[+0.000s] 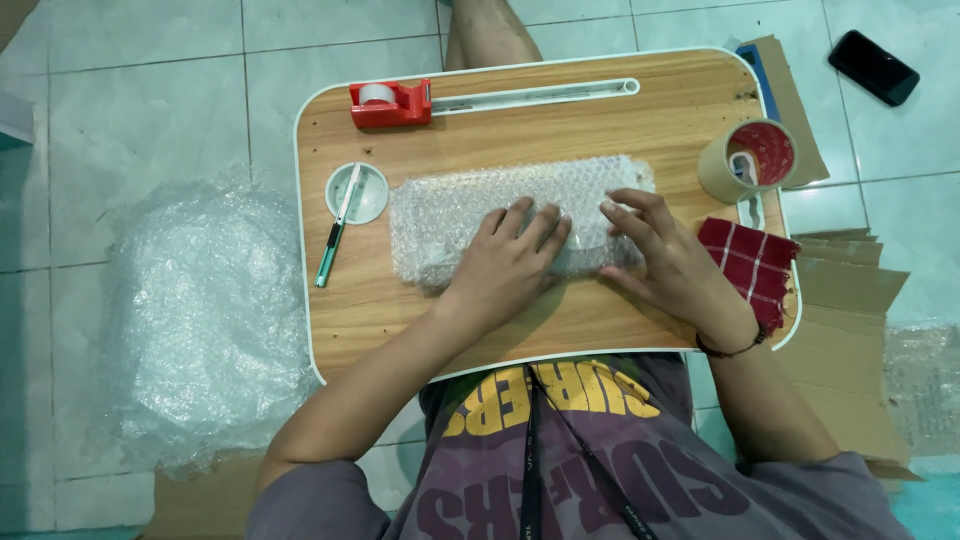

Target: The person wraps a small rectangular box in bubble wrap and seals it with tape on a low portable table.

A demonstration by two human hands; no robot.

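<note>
A long parcel wrapped in bubble wrap (470, 205) lies across the middle of a small wooden lap table (640, 120). My left hand (512, 256) presses flat on the parcel's near middle, fingers spread. My right hand (665, 255) rests on its right end, fingertips on the wrap, a dark band at the wrist. What is inside the wrap is hidden.
A red tape dispenser (390, 103) sits at the table's far left. A pen-like cutter (337, 225) lies over a round cup recess (372, 195). A tape roll (745, 160) and red checked cloth (750, 265) are at right. Bubble wrap (195, 320), cardboard (850, 340) and a phone (873, 66) lie on the tiled floor.
</note>
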